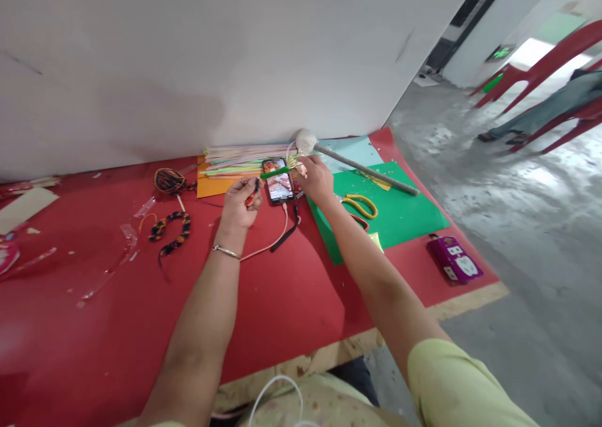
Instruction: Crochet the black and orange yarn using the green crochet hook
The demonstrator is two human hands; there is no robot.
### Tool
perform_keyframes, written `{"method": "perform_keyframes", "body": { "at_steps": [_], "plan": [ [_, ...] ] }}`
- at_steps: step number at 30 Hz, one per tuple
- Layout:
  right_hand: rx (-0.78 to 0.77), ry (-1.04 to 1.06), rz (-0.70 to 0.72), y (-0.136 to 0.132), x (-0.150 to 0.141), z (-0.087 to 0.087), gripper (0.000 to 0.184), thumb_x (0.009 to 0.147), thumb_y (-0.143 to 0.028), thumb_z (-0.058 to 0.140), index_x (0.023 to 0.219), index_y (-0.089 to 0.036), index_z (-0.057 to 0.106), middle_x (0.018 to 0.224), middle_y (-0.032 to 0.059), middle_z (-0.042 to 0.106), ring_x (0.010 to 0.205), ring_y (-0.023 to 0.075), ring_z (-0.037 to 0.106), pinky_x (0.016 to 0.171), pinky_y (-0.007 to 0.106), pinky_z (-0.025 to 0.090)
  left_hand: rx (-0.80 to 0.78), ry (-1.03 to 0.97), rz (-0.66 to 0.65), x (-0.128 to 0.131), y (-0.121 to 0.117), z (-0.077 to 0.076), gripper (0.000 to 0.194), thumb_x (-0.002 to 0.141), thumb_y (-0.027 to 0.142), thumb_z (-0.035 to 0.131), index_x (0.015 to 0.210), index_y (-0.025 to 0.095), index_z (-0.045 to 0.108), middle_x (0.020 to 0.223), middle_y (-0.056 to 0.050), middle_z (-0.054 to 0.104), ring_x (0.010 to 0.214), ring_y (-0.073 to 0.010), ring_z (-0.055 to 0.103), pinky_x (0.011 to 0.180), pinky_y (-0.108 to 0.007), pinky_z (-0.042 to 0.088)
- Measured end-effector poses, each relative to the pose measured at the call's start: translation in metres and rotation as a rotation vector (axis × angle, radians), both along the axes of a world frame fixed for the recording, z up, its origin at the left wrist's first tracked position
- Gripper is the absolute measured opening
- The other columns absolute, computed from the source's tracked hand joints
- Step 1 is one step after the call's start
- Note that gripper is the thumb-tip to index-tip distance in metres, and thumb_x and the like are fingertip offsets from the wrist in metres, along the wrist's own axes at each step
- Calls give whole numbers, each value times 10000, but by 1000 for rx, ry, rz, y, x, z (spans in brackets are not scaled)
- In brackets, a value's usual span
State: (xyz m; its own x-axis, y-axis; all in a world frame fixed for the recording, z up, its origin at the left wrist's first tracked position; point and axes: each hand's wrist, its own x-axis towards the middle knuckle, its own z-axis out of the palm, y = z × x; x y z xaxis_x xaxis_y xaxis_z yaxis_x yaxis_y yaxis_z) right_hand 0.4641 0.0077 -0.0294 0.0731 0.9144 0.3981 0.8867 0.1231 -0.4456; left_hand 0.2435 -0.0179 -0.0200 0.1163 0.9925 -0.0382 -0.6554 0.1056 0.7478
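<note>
Here, near the back edge of the counter, a green strip stretches sideways over the phone. The right hand pinches its right end; the left hand, by the other, clasps a dark piece.

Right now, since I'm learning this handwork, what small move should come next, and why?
Perhaps bring the left hand slightly toward the green strip: its near end points that way, while the right hand seems to hold the other.

Forearms stretch forward, the left grip and right grip curled inward.
</note>
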Motion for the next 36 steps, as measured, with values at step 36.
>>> {"method": "perform_keyframes", "body": {
  "at_steps": [36],
  "plan": [
    [-221,902,619,-41,-22,29,480,886,-643,734,1062,-213,855,1077,60,817,866,164,740,685,247,625,76,203,26,13,-1,1,329,557,288,1007,768,143,801,650,-10,707,435,-36,449,408,-183,291]
  ]
}}
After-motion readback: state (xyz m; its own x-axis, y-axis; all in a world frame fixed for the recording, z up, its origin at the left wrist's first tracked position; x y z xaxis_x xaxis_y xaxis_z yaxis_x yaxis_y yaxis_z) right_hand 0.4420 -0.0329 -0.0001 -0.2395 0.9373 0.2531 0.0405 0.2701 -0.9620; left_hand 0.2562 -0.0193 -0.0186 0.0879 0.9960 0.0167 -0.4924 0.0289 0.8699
